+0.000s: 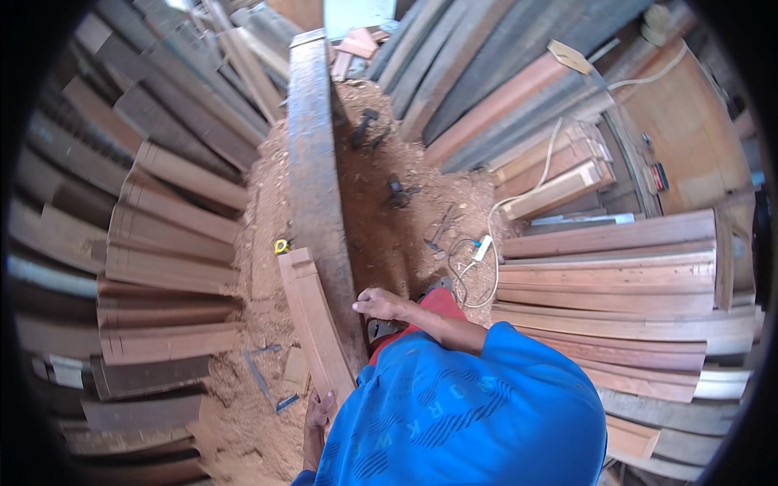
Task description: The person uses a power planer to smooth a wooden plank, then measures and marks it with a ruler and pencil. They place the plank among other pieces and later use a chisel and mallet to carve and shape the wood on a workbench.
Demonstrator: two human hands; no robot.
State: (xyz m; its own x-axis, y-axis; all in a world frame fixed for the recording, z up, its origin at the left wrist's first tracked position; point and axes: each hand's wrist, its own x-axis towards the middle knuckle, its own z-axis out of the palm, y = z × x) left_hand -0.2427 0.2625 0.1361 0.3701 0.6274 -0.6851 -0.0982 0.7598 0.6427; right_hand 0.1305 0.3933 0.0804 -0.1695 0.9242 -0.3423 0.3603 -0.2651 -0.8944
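Note:
A reddish moulded board (310,320) lies slanted against the left side of a long grey beam (314,170) that runs away from me. My left hand (318,415) grips the board's near end, low in the picture beside my blue shirt. My right hand (379,304) rests with curled fingers on the near right edge of the beam, just right of the board. A red object (439,301) shows under my right forearm, partly hidden.
Stacked moulded boards (166,243) fan out on the left and another stack (616,275) on the right. Sawdust (389,227) covers the floor, with a yellow tape measure (281,245), a white power strip (482,248) with its cable, and dark tools (399,193).

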